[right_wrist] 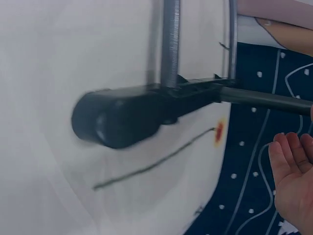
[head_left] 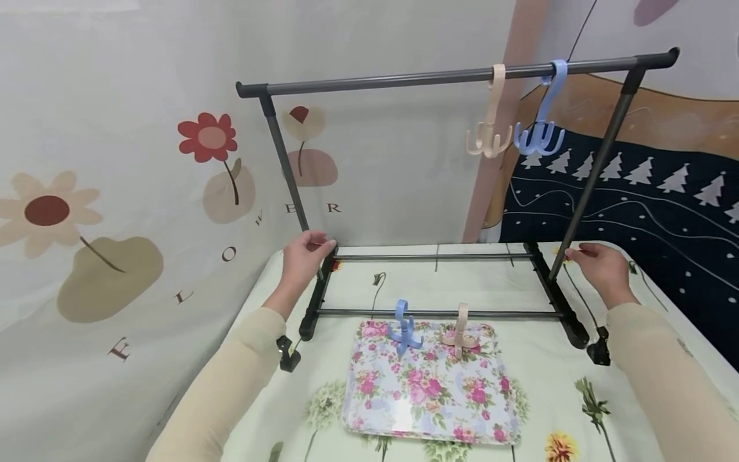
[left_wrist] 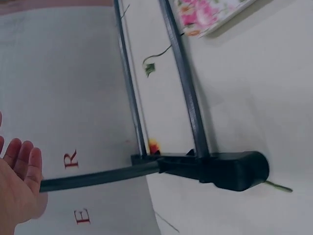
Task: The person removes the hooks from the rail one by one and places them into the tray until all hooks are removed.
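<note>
A dark grey metal rack (head_left: 369, 83) stands on the table, with a top bar on two slanted uprights and black feet. My left hand (head_left: 305, 260) is at the lower part of the left upright (head_left: 288, 168). In the left wrist view its fingers (left_wrist: 23, 159) are loosely bent, and the tube runs behind the hand. Beside the right upright (head_left: 594, 172) is my right hand (head_left: 603, 269), its fingers (right_wrist: 293, 152) relaxed just below the tube in the right wrist view. A beige hook (head_left: 491, 125) and a blue hook (head_left: 543, 122) hang from the top bar's right part.
A floral tray (head_left: 427, 398) lies in front of the rack. Over its far edge, a second blue hook (head_left: 406, 330) and a second beige hook (head_left: 460, 333) hang on the low front bar (head_left: 346, 312). A printed curtain (head_left: 144, 192) flanks the table (head_left: 554, 398).
</note>
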A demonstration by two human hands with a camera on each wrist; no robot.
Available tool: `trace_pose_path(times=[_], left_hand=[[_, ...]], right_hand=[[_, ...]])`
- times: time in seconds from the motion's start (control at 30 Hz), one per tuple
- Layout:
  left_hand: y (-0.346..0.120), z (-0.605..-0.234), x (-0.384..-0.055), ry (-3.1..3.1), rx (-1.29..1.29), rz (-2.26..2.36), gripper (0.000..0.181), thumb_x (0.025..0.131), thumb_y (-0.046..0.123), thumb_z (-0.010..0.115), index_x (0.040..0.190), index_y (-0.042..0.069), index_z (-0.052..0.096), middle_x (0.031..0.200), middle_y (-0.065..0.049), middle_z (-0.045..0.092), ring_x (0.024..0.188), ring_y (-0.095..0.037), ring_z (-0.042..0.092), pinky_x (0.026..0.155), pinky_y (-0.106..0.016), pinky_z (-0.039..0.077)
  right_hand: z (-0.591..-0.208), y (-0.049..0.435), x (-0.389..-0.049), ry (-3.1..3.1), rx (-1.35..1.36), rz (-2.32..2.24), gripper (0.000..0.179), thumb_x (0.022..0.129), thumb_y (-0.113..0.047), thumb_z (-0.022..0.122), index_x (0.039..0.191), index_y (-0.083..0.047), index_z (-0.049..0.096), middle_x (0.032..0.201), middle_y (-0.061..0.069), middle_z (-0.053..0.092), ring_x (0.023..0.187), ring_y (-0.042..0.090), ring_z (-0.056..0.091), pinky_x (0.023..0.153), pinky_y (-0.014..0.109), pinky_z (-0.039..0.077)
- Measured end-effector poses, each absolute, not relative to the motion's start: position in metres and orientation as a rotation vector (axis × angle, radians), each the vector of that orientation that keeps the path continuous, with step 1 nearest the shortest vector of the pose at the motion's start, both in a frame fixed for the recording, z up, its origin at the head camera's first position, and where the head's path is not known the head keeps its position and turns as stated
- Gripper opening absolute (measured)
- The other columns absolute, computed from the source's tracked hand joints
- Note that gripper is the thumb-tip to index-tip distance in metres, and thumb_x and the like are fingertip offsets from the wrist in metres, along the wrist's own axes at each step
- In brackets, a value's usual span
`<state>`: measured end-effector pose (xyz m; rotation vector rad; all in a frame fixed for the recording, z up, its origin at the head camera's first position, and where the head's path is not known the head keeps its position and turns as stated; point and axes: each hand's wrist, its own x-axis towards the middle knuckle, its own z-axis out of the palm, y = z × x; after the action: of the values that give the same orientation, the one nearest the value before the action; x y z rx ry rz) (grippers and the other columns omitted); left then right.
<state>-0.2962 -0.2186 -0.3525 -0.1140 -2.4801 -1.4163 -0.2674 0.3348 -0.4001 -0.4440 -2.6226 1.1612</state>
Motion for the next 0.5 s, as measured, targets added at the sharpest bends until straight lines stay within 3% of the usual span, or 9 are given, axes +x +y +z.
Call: trace_pose_path(times=[0.33, 0.5], left_hand=[[-0.244, -0.336, -0.314, -2.278, 0.071, -1.423, 0.042, 0.095, 0.035, 0.068, 0.125, 0.006, 0.062, 0.117, -0.01, 0.066, 0.108, -0.022, 0.06, 0.092, -0.036, 0.049], [-0.25, -0.331, -0.321, -2.209, 0.161, -1.428, 0.046, 0.095, 0.037, 0.068, 0.128, 0.006, 0.061, 0.12, -0.01, 0.065, 0.112, -0.021, 0.059, 0.094, -0.036, 0.047]], right_hand=[[-0.362, 0.334, -0.257, -2.632, -0.415, 1.045, 0.066, 0.101, -0.051, 0.047, 0.125, 0.009, 0.058, 0.128, 0.031, 0.054, 0.115, 0.046, 0.046, 0.083, 0.055, 0.043], [-0.345, 0.33, -0.256, -2.629, -0.419, 1.054, 0.07, 0.099, -0.057, 0.046, 0.126, 0.007, 0.059, 0.13, 0.03, 0.053, 0.116, 0.046, 0.044, 0.086, 0.058, 0.042]])
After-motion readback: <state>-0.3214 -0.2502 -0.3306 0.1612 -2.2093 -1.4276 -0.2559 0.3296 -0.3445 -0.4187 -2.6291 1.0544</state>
